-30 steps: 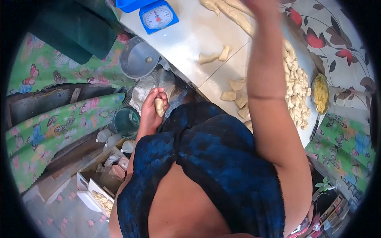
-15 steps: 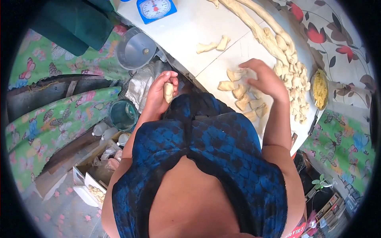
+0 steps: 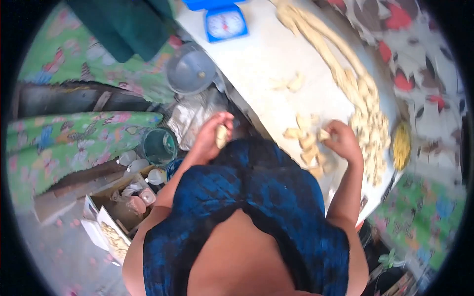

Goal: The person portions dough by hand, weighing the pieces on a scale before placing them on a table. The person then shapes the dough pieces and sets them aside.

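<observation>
My left hand (image 3: 208, 134) is beside the table edge, its fingers curled round a pale dough piece (image 3: 221, 136). Over the table, my right hand (image 3: 343, 142) pinches another small dough piece (image 3: 323, 135) between thumb and fingers. Just left of it lies a loose group of cut dough pieces (image 3: 309, 142). Two more dough pieces (image 3: 295, 82), blurred, lie farther back. A heap of dough pieces (image 3: 368, 129) is to the right of my right hand, and long dough ropes (image 3: 323, 47) run from it to the far end.
A blue dial scale (image 3: 225, 23) stands at the far left of the white table (image 3: 247, 64). Beside the table are a grey basin (image 3: 190, 69), a green bucket (image 3: 159, 146) and an open box (image 3: 114, 197). A dish of yellow stuff (image 3: 401, 145) sits at the right edge.
My right hand has closed on a dough piece from the group; it was open above them before. My left hand keeps its piece. The whole view has shifted and blurred.
</observation>
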The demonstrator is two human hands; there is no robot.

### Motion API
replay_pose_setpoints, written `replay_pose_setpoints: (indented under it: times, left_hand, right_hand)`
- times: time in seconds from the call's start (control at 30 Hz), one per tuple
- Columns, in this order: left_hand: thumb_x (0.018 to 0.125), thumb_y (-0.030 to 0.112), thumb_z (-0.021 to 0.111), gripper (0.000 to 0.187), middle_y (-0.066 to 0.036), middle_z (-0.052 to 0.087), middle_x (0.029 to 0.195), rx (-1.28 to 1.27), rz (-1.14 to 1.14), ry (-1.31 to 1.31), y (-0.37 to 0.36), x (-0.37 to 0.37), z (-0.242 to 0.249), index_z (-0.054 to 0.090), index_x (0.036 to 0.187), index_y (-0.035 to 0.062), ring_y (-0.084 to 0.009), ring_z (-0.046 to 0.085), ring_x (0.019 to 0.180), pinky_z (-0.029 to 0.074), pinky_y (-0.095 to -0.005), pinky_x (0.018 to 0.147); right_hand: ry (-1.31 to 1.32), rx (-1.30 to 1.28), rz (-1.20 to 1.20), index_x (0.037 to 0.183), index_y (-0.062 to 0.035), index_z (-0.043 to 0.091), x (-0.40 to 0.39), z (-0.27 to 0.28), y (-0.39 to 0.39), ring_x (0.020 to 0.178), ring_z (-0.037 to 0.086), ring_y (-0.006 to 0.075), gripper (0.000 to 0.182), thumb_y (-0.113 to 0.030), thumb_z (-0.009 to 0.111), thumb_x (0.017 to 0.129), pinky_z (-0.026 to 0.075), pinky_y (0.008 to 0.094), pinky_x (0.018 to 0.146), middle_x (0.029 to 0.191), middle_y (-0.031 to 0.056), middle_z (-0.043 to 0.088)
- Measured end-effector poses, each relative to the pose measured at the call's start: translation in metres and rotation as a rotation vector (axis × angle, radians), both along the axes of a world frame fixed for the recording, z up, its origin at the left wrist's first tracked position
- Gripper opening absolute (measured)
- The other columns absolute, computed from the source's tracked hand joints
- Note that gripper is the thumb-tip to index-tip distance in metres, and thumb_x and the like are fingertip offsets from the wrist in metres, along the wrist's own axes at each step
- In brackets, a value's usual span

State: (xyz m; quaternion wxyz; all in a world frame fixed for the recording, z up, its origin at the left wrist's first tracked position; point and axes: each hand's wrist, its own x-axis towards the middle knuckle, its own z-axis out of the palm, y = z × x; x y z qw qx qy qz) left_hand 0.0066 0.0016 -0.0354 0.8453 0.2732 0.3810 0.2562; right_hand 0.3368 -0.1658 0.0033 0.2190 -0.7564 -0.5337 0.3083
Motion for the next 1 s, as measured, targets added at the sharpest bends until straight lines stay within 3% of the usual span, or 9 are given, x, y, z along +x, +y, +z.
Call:
replay_pose_setpoints:
  times: [0.07,0.13,0.33,0.47,0.53,0.57,0.63,0.73,1.0]
  left_hand:
    - [0.088,0.022,0.048,0.019,-0.004,0.053,0.07,-0.015,-0.01,-0.028,0.0,0.004,0.003,0.055,0.092,0.0046,-0.0132,0.049,0.058,0.041,-0.025,0.052]
    - [0.088,0.023,0.048,0.019,-0.004,0.053,0.07,-0.046,-0.025,-0.047,0.002,0.006,0.005,0.055,0.091,0.0049,-0.0128,0.049,0.058,0.042,-0.0247,0.053]
    - [0.089,0.023,0.047,0.019,-0.003,0.053,0.071,-0.009,0.002,-0.034,0.004,0.002,0.006,0.054,0.091,0.0057,-0.012,0.048,0.059,0.04,-0.0241,0.052]
    - [0.088,0.022,0.05,0.017,-0.002,0.053,0.072,-0.031,0.068,-0.03,0.006,-0.009,0.004,0.055,0.091,0.0062,-0.0117,0.048,0.06,0.039,-0.0234,0.052]
    - [0.088,0.023,0.05,0.017,-0.002,0.053,0.073,-0.031,0.09,-0.019,0.007,-0.015,0.003,0.055,0.091,0.0064,-0.0117,0.048,0.06,0.039,-0.0235,0.052]
    - [0.088,0.023,0.05,0.017,-0.002,0.053,0.073,-0.031,0.109,-0.012,0.008,-0.017,0.002,0.054,0.091,0.0065,-0.0116,0.048,0.06,0.039,-0.0235,0.053]
    - [0.088,0.023,0.05,0.018,-0.002,0.053,0.073,-0.03,0.128,-0.007,0.009,-0.02,0.003,0.054,0.091,0.0066,-0.0117,0.048,0.06,0.039,-0.0235,0.053]
    - [0.088,0.023,0.05,0.018,-0.002,0.053,0.073,-0.025,0.143,-0.011,0.012,-0.024,0.003,0.054,0.091,0.0065,-0.0118,0.048,0.06,0.039,-0.0236,0.053]
    - [0.09,0.023,0.046,0.019,-0.003,0.051,0.07,-0.01,0.12,0.051,0.019,-0.015,0.013,0.052,0.089,0.0048,-0.0122,0.045,0.058,0.038,-0.0248,0.052]
  right_hand:
    - [0.376,0.218,-0.185,0.083,-0.0051,0.053,0.009,0.011,0.019,0.076,0.053,0.0091,0.019,0.001,0.064,0.069,0.043,0.0246,0.071,0.08,0.0,0.056]
    - [0.627,0.549,-0.314,0.087,-0.0029,0.054,0.008,0.037,0.057,0.072,0.051,0.0061,0.017,-0.001,0.064,0.074,0.042,0.0197,0.064,0.076,-0.0003,0.055]
    - [0.341,0.82,0.067,0.095,0.0005,0.058,-0.021,0.138,0.215,0.072,0.054,0.0073,0.026,-0.014,0.069,0.077,0.043,0.0202,0.067,0.082,0.0026,0.059]
    - [0.154,0.681,0.28,0.1,-0.0009,0.06,-0.032,0.153,0.327,0.075,0.056,0.0092,0.025,-0.018,0.064,0.082,0.043,0.0208,0.074,0.089,0.003,0.062]
    - [-0.018,0.578,0.253,0.089,0.0018,0.062,-0.051,0.17,0.345,0.067,0.06,0.0171,0.022,-0.016,0.065,0.077,0.047,0.0292,0.061,0.073,0.0113,0.063]
    - [-0.012,0.577,0.255,0.089,0.0018,0.062,-0.052,0.166,0.357,0.067,0.06,0.0171,0.022,-0.016,0.065,0.077,0.047,0.0292,0.061,0.073,0.0113,0.063]
    - [-0.394,0.616,0.344,0.084,-0.001,0.065,-0.053,0.149,0.386,0.071,0.063,0.0272,0.025,-0.022,0.067,0.071,0.048,0.0371,0.064,0.078,0.0165,0.065]
    - [-0.486,0.594,0.461,0.08,-0.0037,0.067,-0.048,0.125,0.419,0.072,0.061,0.0344,0.023,-0.024,0.064,0.07,0.047,0.0419,0.065,0.08,0.0177,0.063]
    - [-0.544,0.569,0.51,0.075,-0.0022,0.066,-0.054,0.11,0.439,0.068,0.06,0.0356,0.021,-0.021,0.059,0.071,0.047,0.0433,0.065,0.073,0.0207,0.061]
